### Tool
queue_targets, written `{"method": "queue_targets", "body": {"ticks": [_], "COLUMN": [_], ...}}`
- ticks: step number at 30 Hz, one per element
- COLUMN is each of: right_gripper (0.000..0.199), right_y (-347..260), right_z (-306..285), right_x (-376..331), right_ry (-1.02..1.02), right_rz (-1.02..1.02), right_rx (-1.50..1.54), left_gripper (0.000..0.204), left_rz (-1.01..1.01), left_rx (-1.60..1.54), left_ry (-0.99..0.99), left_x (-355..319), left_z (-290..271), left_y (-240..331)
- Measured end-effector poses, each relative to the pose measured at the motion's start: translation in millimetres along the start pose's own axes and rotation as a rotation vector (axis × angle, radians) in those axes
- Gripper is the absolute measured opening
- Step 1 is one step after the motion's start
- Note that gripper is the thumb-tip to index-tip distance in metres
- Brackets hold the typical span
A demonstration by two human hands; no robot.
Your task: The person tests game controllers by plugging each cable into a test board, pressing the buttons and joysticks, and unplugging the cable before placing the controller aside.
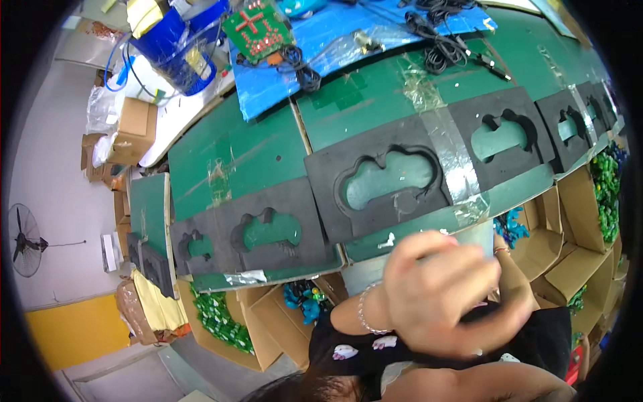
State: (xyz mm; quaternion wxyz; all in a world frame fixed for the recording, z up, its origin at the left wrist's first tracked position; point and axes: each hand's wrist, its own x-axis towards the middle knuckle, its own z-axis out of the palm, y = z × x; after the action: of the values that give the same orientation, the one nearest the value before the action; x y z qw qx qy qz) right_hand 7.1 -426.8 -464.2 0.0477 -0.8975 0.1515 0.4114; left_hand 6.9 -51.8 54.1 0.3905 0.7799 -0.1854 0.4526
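My left hand [439, 285], with a silver bracelet at the wrist, is raised in front of my body near the front edge of the green table [335, 124]. Its fingers look curled, but motion smears them, and anything inside cannot be made out. My right forearm [514, 280] comes up at the right with a thin bracelet. The right hand is mostly hidden behind the left. Just beyond the hands lies a dark grey foam block [321, 191] with a controller-shaped cutout, taped down to the table. Small white scraps [387, 240] rest on the edge beside it.
More cutout foam blocks [288, 234] line the edge. A blue sheet [261, 90] carries a green circuit board [258, 33] and black cables [439, 57]. Cardboard boxes [271, 321] below hold green pieces [221, 321] and teal pieces [305, 301]. Blue bins [161, 37] stand back left.
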Motion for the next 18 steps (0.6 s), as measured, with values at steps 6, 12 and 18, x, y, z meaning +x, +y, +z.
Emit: {"method": "queue_targets", "body": {"ticks": [6,12,18], "right_gripper": [0.039,0.038,0.034], "right_y": [-14,-17,-108], "right_z": [-4,-166,-296], "right_x": [-4,-96,-283], "right_ry": [0.193,0.024,-0.403], "right_rz": [-0.057,-0.270,-0.940], "right_rx": [0.114,0.307,-0.273], "left_gripper": [0.039,0.026,0.022], "left_rz": [-0.229,-0.397,-0.376], "left_rx": [0.291,0.359,0.376], "left_ry": [-0.323,-0.320,-0.405], "left_x": [-24,-32,-32], "left_z": [-17,-9,-1], "left_y": [-55,-70,-59]}}
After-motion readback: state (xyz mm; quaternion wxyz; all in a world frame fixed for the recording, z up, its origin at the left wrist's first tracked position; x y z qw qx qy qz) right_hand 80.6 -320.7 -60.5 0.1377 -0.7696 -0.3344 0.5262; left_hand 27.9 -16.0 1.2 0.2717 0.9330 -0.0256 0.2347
